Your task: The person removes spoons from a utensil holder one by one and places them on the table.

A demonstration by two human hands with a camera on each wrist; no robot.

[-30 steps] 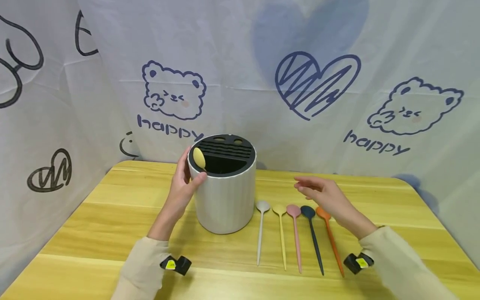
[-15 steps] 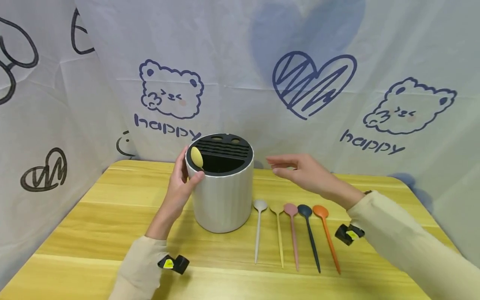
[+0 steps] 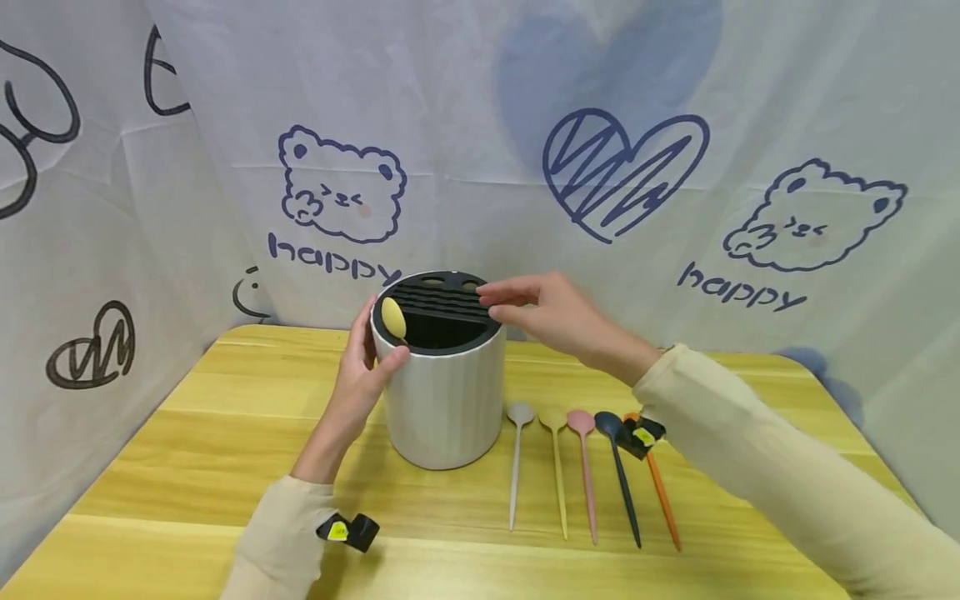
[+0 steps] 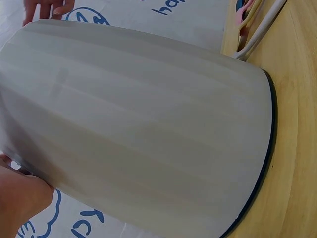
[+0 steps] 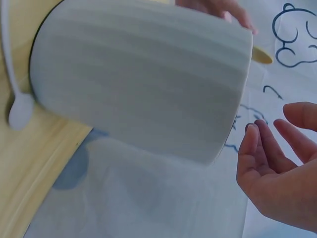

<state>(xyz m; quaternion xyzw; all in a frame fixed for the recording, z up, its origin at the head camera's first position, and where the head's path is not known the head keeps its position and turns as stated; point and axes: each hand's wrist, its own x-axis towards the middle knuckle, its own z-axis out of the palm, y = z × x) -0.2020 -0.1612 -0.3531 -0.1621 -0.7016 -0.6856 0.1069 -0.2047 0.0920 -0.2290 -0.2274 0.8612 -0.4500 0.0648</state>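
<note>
A white ribbed utensil holder [image 3: 446, 408] with a black slotted lid [image 3: 442, 304] stands on the table. My left hand [image 3: 356, 379] grips its upper left side, thumb at the front rim and fingers round the back. Out of the lid's left edge sticks the bowl of a yellow spoon [image 3: 393, 319], close to that thumb. My right hand [image 3: 558, 317] is at the lid's right edge, fingers loosely bent and holding nothing; the right wrist view shows the right palm [image 5: 277, 186] bare, just beyond the rim.
To the holder's right lie a white spoon [image 3: 516, 467], a second yellow spoon [image 3: 559, 475], a pink spoon [image 3: 587, 483], a dark blue spoon [image 3: 626, 492] and an orange spoon [image 3: 663, 500], side by side. A printed cloth [image 3: 480, 217] hangs behind the wooden table [image 3: 187, 467].
My right hand has moved left from above the spoons to the lid's right edge. The left hand keeps its grip, and the holder and spoons stay put.
</note>
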